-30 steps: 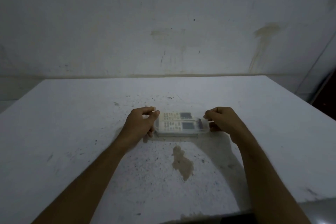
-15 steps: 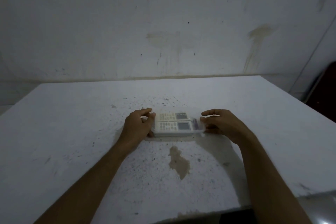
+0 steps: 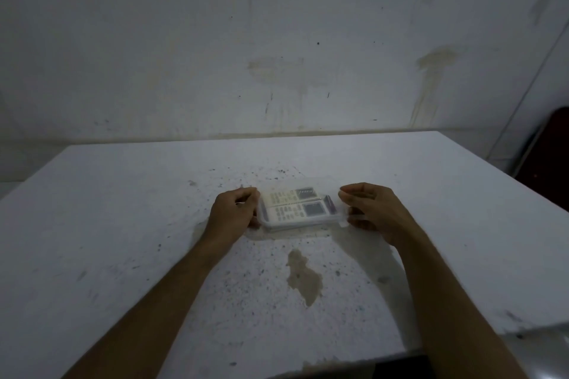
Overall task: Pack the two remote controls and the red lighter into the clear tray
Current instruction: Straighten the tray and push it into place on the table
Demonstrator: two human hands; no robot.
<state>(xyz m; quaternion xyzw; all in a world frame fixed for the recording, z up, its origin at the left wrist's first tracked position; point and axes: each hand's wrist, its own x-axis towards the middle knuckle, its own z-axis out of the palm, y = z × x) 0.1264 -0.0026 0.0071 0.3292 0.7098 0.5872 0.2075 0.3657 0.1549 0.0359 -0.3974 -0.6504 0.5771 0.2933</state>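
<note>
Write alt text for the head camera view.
Two hands, left and right, grip the ends of a clear tray holding two remote controls side by side on a stained white table.

A dim room holds a speckled white table (image 3: 123, 224) against a stained, scuffed white wall (image 3: 215, 40).

Your left hand (image 3: 235, 213) covers the left end of the clear tray (image 3: 295, 226), and your right hand (image 3: 374, 209) hides its right end, so you cannot tell how firmly either grips. The buttons on both remote controls (image 3: 295, 204) are too blurred to read. The dark strip (image 3: 330, 204) at their right end is too dim to identify. Both forearms run off the bottom edge.
</note>
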